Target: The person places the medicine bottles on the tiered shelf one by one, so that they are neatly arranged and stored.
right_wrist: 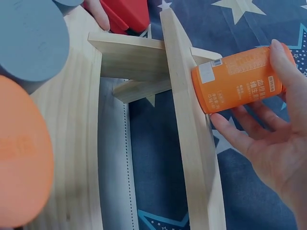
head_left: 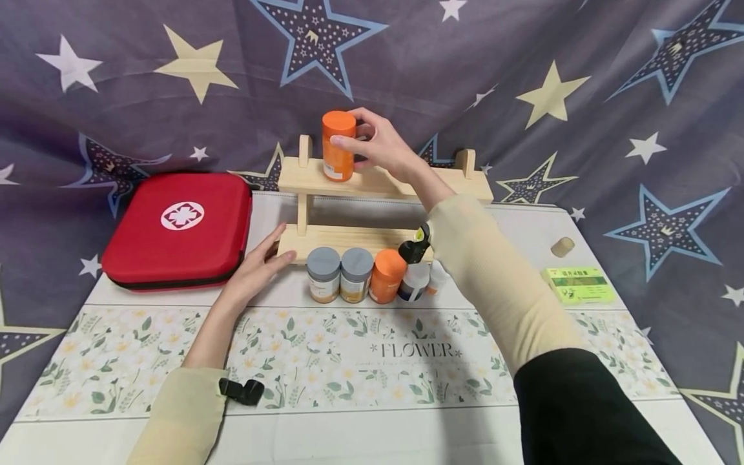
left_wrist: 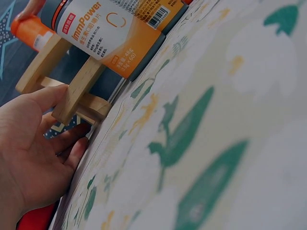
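Note:
An orange pill bottle [head_left: 338, 152] stands upright at the left end of the upper shelf of a two-tier wooden rack [head_left: 378, 181]. My right hand [head_left: 383, 143] holds it, thumb across the front and fingers around the far side; in the right wrist view the bottle's base [right_wrist: 204, 91] meets the upper board. Down at the lower shelf's left end, my left hand [head_left: 256, 268] touches the rack. The left wrist view shows its thumb against the wooden end [left_wrist: 79, 91] and the other fingers beneath, partly hidden.
Before the lower shelf stand two grey-capped bottles [head_left: 323, 274], an orange bottle [head_left: 387, 276] and white bottles [head_left: 414, 281], partly behind my right sleeve. A red first-aid case [head_left: 180, 226] lies left. On the right are a green box [head_left: 579, 285] and a small tan cylinder [head_left: 562, 247].

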Available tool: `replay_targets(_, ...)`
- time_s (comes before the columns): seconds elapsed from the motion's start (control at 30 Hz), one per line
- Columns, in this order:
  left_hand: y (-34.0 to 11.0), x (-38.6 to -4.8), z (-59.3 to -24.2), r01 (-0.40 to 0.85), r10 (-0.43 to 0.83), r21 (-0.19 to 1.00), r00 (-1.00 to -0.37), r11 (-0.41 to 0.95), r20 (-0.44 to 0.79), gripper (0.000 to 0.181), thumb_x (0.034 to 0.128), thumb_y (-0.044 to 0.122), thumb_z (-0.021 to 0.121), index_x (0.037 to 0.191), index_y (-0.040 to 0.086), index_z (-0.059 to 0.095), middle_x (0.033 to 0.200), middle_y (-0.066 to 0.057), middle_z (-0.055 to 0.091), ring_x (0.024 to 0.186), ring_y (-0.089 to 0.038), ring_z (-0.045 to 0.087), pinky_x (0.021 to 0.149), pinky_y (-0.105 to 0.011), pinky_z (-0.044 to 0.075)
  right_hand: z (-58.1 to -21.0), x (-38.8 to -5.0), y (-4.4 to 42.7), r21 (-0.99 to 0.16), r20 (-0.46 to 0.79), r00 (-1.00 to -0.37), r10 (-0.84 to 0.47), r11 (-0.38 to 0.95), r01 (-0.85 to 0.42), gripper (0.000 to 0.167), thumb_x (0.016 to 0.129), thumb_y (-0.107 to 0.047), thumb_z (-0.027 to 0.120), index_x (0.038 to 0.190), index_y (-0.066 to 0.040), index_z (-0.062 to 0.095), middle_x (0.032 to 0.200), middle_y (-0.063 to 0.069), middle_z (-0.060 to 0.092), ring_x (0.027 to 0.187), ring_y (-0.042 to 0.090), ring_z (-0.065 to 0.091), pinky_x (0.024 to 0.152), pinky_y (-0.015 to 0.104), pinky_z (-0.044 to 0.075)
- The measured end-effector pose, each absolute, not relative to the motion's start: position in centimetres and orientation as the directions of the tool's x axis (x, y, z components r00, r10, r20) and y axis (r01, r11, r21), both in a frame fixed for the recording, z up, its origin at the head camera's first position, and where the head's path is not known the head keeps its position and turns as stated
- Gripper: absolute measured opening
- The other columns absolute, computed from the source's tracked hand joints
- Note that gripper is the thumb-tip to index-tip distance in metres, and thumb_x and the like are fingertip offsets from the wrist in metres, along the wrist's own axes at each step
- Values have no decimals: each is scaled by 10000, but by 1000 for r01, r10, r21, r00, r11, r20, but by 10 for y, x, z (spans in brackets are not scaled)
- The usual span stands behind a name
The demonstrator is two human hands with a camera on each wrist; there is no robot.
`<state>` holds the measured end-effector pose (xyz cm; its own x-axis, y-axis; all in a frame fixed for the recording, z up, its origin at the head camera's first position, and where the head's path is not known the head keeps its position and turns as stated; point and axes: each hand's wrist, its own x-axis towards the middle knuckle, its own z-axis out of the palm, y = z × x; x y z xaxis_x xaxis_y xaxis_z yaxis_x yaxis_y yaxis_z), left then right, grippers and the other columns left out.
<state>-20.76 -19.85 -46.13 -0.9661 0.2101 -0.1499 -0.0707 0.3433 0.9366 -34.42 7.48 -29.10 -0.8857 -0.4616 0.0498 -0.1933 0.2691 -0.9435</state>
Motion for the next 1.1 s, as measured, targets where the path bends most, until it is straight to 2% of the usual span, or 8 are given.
replay_targets(0.2, -199, -207, -459, -73, 203, 932, -967, 354, -153, 825, 1019, 404, 630, 1664, 346, 120, 1704, -160, 254, 1591, -339, 225, 1273, -546, 258, -293, -343, 74, -933, 47, -880, -472, 293, -207, 526, 936, -285, 756, 1404, -194, 532, 1280, 115, 634, 1158, 257, 663, 964, 550, 587)
replay_targets(0.53, -197, -206, -460, -74, 201, 935, -968, 347, -151, 820, 1021, 410, 623, 1667, 329, 124, 1725, -113, 206, 1600, -329, 201, 1281, -540, 241, -301, -335, 88, -922, 26, -894, -448, 335, -194, 759, 916, -334, 756, 1570, -236, 382, 1446, 138, 538, 1246, 241, 608, 1003, 481, 578)
replay_targets(0.73, -196, -207, -462, -70, 194, 937, -970, 343, -144, 819, 1019, 404, 630, 1667, 323, 135, 1700, -142, 273, 1588, -317, 239, 1280, -526, 247, -309, -319, 114, -945, 70, -912, -405, 266, -191, 617, 926, -222, 720, 1483, -132, 470, 1499, 174, 488, 1210, 251, 614, 967, 449, 596)
replay_targets(0.93, -197, -207, -462, -64, 190, 929, -972, 364, -141, 818, 1016, 423, 628, 1666, 326, 141, 1710, -128, 252, 1591, -323, 233, 1283, -533, 241, -316, -294, 150, -938, 186, -902, -389, 203, -281, 370, 965, -240, 708, 1304, -112, 637, 1313, 200, 621, 1132, 351, 643, 904, 390, 614)
replay_targets(1.1, -197, -206, -460, -66, 188, 926, -971, 371, -145, 807, 1020, 425, 619, 1662, 353, 136, 1716, -123, 236, 1592, -330, 226, 1281, -537, 244, -329, -272, 176, -938, 244, -888, -390, 137, -318, 395, 980, -155, 686, 1341, -12, 613, 1251, 235, 656, 1068, 265, 700, 887, 330, 617)
